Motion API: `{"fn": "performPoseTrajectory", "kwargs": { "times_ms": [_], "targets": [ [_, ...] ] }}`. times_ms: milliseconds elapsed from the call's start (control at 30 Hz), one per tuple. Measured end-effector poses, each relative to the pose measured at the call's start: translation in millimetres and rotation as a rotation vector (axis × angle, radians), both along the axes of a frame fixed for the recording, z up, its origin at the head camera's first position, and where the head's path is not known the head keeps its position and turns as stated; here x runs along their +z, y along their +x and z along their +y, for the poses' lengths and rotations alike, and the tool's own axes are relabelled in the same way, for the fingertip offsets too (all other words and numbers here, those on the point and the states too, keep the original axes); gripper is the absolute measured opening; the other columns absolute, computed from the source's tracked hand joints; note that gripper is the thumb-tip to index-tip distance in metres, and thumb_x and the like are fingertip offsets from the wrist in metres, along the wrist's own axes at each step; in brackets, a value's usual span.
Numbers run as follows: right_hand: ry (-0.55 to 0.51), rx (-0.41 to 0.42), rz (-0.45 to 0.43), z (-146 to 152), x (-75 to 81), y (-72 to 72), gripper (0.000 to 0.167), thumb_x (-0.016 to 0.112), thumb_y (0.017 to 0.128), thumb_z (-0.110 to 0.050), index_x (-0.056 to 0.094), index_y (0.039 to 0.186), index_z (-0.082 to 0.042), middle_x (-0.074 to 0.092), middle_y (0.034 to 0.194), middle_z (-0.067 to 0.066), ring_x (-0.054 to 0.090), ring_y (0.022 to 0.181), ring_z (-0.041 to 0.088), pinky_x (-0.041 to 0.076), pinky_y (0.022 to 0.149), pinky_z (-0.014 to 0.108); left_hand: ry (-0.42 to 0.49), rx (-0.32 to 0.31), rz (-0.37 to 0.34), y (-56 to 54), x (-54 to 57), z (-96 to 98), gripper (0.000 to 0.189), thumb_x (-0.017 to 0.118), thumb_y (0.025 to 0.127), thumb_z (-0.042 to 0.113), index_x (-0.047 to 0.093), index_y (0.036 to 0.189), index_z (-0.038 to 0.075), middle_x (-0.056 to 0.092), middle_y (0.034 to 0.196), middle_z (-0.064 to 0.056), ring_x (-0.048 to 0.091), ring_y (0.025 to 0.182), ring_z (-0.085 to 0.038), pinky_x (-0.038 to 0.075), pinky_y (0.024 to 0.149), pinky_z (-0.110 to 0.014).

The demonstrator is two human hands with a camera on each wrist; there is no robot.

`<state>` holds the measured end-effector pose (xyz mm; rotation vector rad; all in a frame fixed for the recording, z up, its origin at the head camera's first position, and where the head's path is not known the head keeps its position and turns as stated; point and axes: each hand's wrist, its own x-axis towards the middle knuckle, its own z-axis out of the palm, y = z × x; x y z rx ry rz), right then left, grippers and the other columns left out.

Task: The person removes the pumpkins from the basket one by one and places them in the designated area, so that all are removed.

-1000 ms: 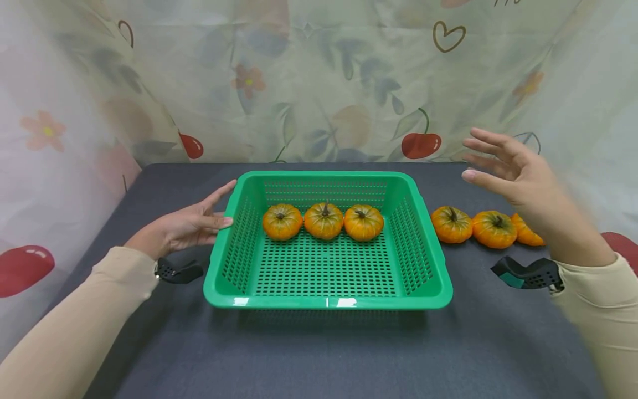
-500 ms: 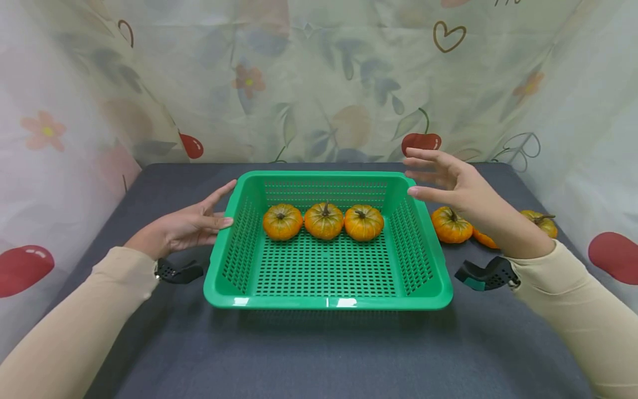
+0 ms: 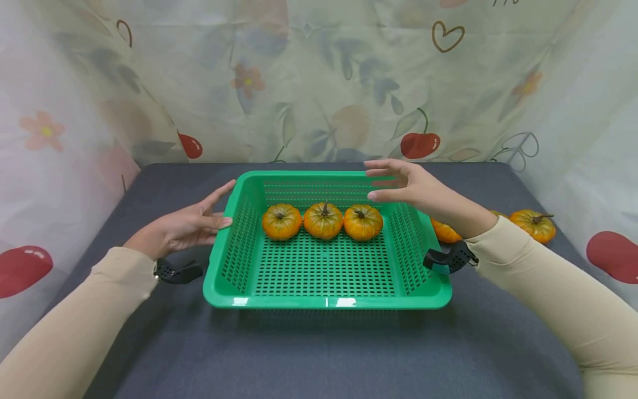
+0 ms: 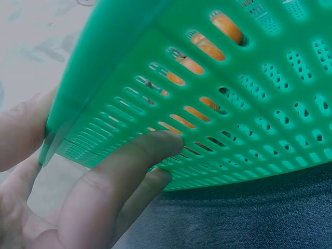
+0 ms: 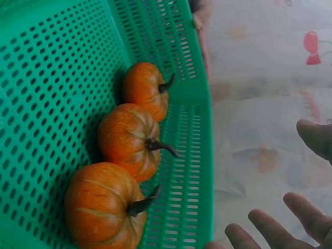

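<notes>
Here's the left grip [image 3: 186, 227], reaching in from the side with its index finger stretched along the edge and its thumb at the rim of a green, rectangular, slotted plastic basket [image 3: 326, 303], lightly holding that side. Across from it the right grip [image 3: 416, 187] hangs palm inward, fingers and thumb spread wide with nothing between them, over the basket's back right corner. Three small, ribbed, orange-and-green pumpkins [image 3: 323, 221] sit in a row inside the basket, between the two grips, the nearest just below and left of the right grip's thumb.

Over to the left wrist view: two fingers [image 4: 137, 161] lie against the outer slotted wall, a detail the head view misses, and orange flashes through the slots. The right wrist view gives the pumpkins' dark, curving stems from the side.

Now the murky bits! The right forearm, in a cream sleeve [image 3: 533, 288], partly covers more orange pumpkins [image 3: 534, 225] on the dark, cloth-covered counter [image 3: 319, 360], right of the right grip; their number can't be counted. The right wrist view cuts that grip to blurred fingertips, and its height over the rim is hard to judge.
</notes>
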<state>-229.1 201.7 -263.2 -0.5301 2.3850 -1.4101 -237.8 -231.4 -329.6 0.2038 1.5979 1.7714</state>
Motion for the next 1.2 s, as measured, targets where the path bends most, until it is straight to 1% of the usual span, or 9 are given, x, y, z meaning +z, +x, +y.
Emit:
{"fn": "performPoseTrajectory", "kwargs": {
  "times_ms": [133, 233, 433, 567, 733, 1000, 1200],
  "targets": [
    [0.057, 0.029, -0.026, -8.0, -7.1, -10.1, 0.065, 0.070, 0.090, -0.027, 0.040, 0.148, -0.022, 0.041, 0.150, 0.010, 0.040, 0.138, 0.031, 0.037, 0.109, 0.054, -0.001, -0.001, 0.000, 0.1, 0.0, 0.0, 0.093, 0.051, 0.099, 0.000, -0.005, 0.150, 0.053, 0.013, 0.158, -0.025, 0.068, 0.105, -0.023, 0.057, 0.088, -0.043],
    [0.092, 0.053, -0.044, -12.2, -14.4, -18.4, 0.066, 0.070, 0.090, -0.026, 0.040, 0.148, -0.018, 0.041, 0.150, 0.013, 0.038, 0.138, 0.033, 0.038, 0.109, 0.054, -0.005, -0.003, 0.006, 0.0, -0.4, 0.2, 0.093, 0.052, 0.098, 0.001, -0.005, 0.150, 0.053, 0.012, 0.158, -0.025, 0.068, 0.105, -0.024, 0.057, 0.089, -0.044],
    [0.161, 0.069, -0.072, -17.5, -28.3, -31.2, 0.066, 0.071, 0.089, -0.027, 0.041, 0.147, -0.012, 0.042, 0.148, 0.015, 0.039, 0.137, 0.036, 0.039, 0.108, 0.054, -0.006, 0.002, 0.006, -0.1, -1.0, 0.8, 0.094, 0.054, 0.098, 0.001, -0.004, 0.150, 0.053, 0.012, 0.159, -0.025, 0.068, 0.106, -0.025, 0.056, 0.089, -0.045],
    [0.194, 0.082, -0.090, -19.7, -34.5, -36.5, 0.065, 0.071, 0.090, -0.025, 0.041, 0.146, -0.010, 0.042, 0.148, 0.018, 0.038, 0.137, 0.038, 0.038, 0.109, 0.055, -0.006, 0.002, 0.006, -0.1, -0.9, 0.9, 0.095, 0.054, 0.097, 0.001, -0.005, 0.150, 0.053, 0.011, 0.159, -0.025, 0.068, 0.106, -0.024, 0.056, 0.089, -0.044],
    [0.229, 0.105, -0.126, -21.7, -40.6, -41.8, 0.065, 0.072, 0.089, -0.022, 0.043, 0.145, -0.010, 0.042, 0.148, 0.017, 0.037, 0.138, 0.035, 0.036, 0.111, 0.055, -0.005, -0.001, 0.012, -0.3, -1.0, 0.2, 0.094, 0.053, 0.098, 0.001, -0.006, 0.150, 0.052, 0.011, 0.158, -0.025, 0.068, 0.105, -0.024, 0.057, 0.088, -0.044],
    [0.245, 0.174, -0.220, -19.6, -47.0, -50.9, 0.069, 0.073, 0.088, -0.018, 0.039, 0.148, -0.009, 0.034, 0.154, 0.017, 0.027, 0.144, 0.033, 0.031, 0.114, 0.055, 0.006, -0.001, 0.002, 0.3, -1.2, -0.2, 0.093, 0.053, 0.098, 0.001, -0.003, 0.150, 0.054, 0.013, 0.158, -0.025, 0.068, 0.105, -0.026, 0.057, 0.088, -0.044],
    [0.295, 0.226, -0.248, -17.7, -52.3, -54.6, 0.071, 0.075, 0.085, -0.014, 0.041, 0.147, -0.009, 0.033, 0.155, 0.014, 0.024, 0.145, 0.034, 0.033, 0.113, 0.056, -0.001, 0.000, 0.006, -0.2, -2.0, 0.1, 0.093, 0.053, 0.098, 0.001, -0.003, 0.150, 0.054, 0.013, 0.158, -0.025, 0.068, 0.105, -0.025, 0.056, 0.088, -0.044]
  ]
}}
